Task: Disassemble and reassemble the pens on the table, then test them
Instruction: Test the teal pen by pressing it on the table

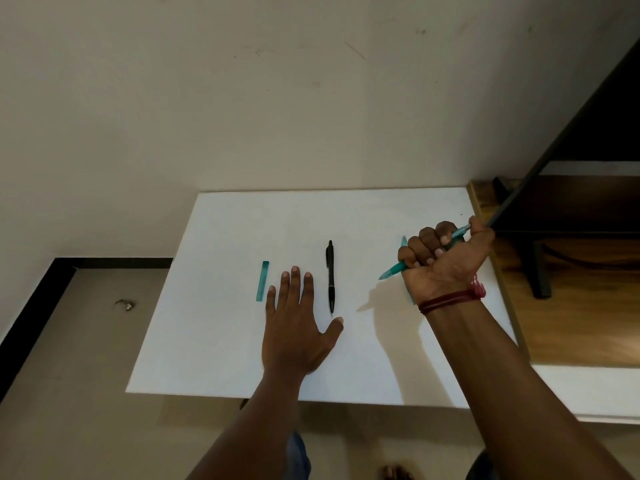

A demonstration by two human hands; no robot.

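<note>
– Teal plastic, see-through: is that the pen in the fist?

– Yes. The teal pen [393, 271] is a slim round barrel tapering to a fine tip. The right hand [446, 258], to the right of the black pen [330, 277], has all its fingers curled tight round it, palm toward the camera. The tip slants down toward the black pen and the other end pokes out past the thumb.

– And the black pen itself?

– Opaque, glossy and straight, with a clip near its far end. It lies alone on the smooth matte white table [242, 237], tip toward the person.

– The other hand?

– The left hand [294, 327] lies flat on the table just left of the black pen, palm down, fingers straight and slightly spread. It holds nothing, and its thumb reaches close to the pen's tip.

– Anything else in teal?

– A flat-ended translucent teal tube [263, 281] lies left of the black pen, beyond the left hand and roughly parallel to the pen. Right of the black pen, a second teal piece [403, 241] shows behind the right hand, mostly hidden, so I cannot tell its shape.

– What is on that wrist?

– A dark red thread band [450, 299], wound round several times. Farther right of the black pen stands grained brown wooden furniture [588, 323].
</note>
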